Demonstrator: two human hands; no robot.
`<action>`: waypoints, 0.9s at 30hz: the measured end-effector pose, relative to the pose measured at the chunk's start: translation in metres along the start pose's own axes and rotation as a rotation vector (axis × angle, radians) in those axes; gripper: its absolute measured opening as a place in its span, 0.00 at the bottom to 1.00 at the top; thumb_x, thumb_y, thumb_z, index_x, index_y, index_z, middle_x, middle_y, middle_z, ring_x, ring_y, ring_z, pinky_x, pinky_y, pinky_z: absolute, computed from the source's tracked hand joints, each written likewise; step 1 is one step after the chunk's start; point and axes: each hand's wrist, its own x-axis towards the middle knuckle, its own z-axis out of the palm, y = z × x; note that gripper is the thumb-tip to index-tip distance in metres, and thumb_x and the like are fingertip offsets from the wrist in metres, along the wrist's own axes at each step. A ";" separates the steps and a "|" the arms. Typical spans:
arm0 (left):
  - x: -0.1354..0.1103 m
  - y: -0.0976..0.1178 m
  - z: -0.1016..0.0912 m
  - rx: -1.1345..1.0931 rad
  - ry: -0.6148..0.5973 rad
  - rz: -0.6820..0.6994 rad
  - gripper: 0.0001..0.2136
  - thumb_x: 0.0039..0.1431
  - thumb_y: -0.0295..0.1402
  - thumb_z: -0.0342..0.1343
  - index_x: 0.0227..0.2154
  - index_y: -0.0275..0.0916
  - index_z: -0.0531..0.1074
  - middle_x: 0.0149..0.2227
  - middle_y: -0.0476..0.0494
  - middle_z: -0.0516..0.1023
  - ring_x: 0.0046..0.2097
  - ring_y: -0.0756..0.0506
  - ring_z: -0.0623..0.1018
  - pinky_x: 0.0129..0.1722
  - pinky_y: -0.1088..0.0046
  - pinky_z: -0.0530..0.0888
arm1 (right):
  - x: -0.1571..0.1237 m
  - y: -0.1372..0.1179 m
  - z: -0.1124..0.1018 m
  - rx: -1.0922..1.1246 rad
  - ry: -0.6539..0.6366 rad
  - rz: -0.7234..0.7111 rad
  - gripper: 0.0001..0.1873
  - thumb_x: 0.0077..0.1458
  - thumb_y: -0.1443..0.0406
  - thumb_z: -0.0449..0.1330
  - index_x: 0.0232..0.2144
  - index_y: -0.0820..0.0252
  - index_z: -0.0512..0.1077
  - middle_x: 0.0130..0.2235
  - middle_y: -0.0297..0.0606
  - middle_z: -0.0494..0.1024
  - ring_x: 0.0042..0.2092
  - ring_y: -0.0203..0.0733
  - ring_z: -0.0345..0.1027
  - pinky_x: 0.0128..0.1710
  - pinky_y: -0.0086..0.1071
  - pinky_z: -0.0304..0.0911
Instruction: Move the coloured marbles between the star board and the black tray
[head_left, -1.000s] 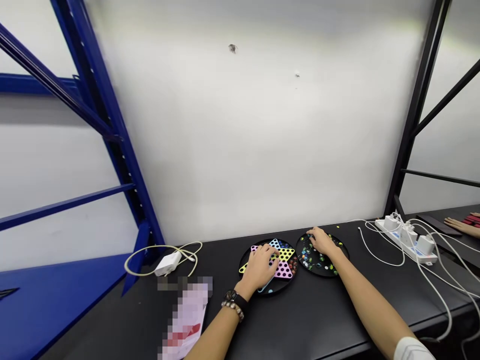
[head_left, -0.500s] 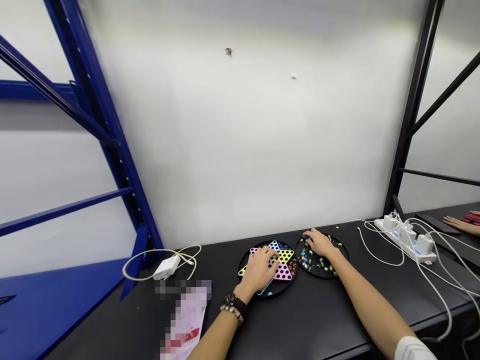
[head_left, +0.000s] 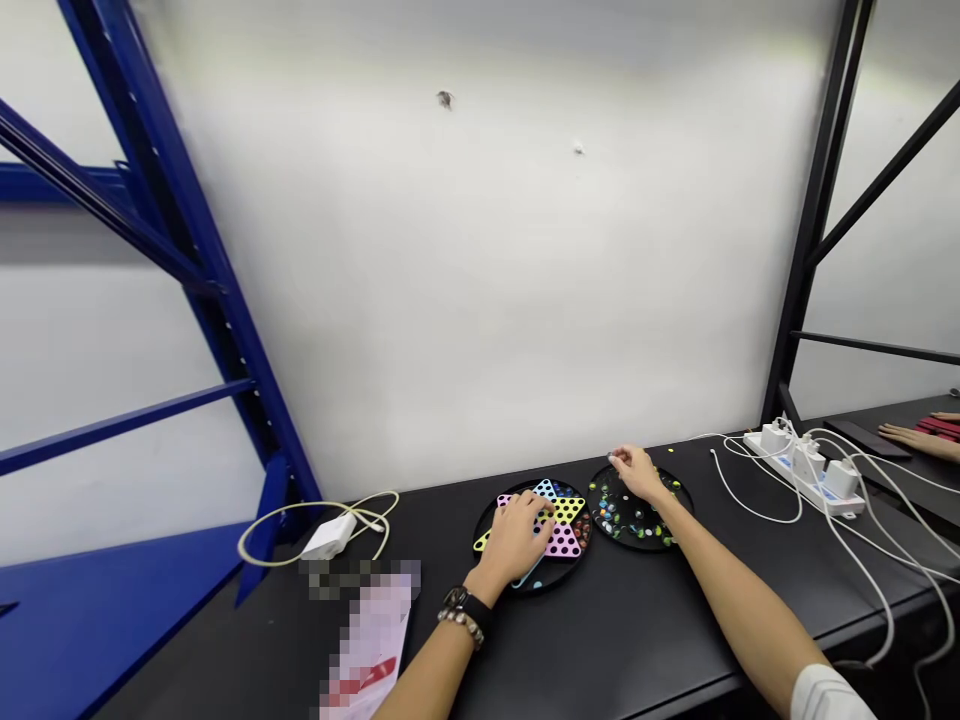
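A round black Chinese checkers board (head_left: 567, 568) carries a star of pink, yellow and blue sections full of holes. Over its left half lies my left hand (head_left: 517, 535), palm down, fingers bent and a little apart; what is under the palm is hidden. To its right, a round black tray (head_left: 628, 542) has many loose glass marbles (head_left: 609, 520) scattered inside. My right hand (head_left: 636, 472) is above the tray's back edge, thumb and fingers pinched on a small pale marble (head_left: 612, 457). Red-brown marbles (head_left: 581, 538) and dark blue ones fill side pockets of the board.
A white power strip (head_left: 806, 475) with several plugs and cables lies on the right of the black table (head_left: 600, 640). On the left are a white adapter (head_left: 330, 537) with a looped cable and a blurred pinkish package (head_left: 375, 630). Another person's hands (head_left: 911, 437) show at far right.
My right hand has lifted from among the marbles toward the tray's back edge, its fingertips now pinched on a small marble. The left hand stays on the board. The view has shifted slightly.
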 end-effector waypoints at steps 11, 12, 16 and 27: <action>0.000 0.001 -0.002 -0.007 -0.009 0.002 0.11 0.62 0.37 0.47 0.42 0.44 0.73 0.46 0.46 0.74 0.49 0.42 0.72 0.50 0.63 0.65 | -0.014 -0.015 -0.025 0.467 -0.090 0.277 0.18 0.54 0.50 0.53 0.26 0.57 0.64 0.17 0.23 0.54 0.16 0.28 0.40 0.15 0.25 0.39; 0.000 0.001 -0.001 -0.009 -0.011 0.003 0.11 0.62 0.37 0.47 0.42 0.45 0.73 0.46 0.45 0.74 0.49 0.42 0.72 0.50 0.63 0.65 | -0.016 -0.017 -0.022 0.352 -0.139 0.241 0.19 0.54 0.49 0.53 0.24 0.58 0.65 0.17 0.23 0.53 0.17 0.28 0.41 0.16 0.25 0.41; 0.001 0.000 0.000 -0.008 -0.004 0.006 0.12 0.62 0.38 0.46 0.42 0.45 0.73 0.45 0.45 0.74 0.49 0.41 0.72 0.50 0.63 0.65 | -0.029 -0.029 -0.008 -0.162 -0.329 0.000 0.17 0.49 0.52 0.60 0.22 0.60 0.70 0.19 0.30 0.65 0.23 0.33 0.58 0.25 0.27 0.52; 0.001 0.002 -0.001 -0.007 -0.013 0.001 0.12 0.63 0.37 0.46 0.42 0.44 0.73 0.45 0.45 0.74 0.49 0.41 0.71 0.49 0.63 0.64 | -0.054 -0.053 0.015 -0.802 -0.376 -0.120 0.11 0.59 0.59 0.54 0.41 0.55 0.70 0.40 0.44 0.77 0.42 0.48 0.71 0.39 0.34 0.57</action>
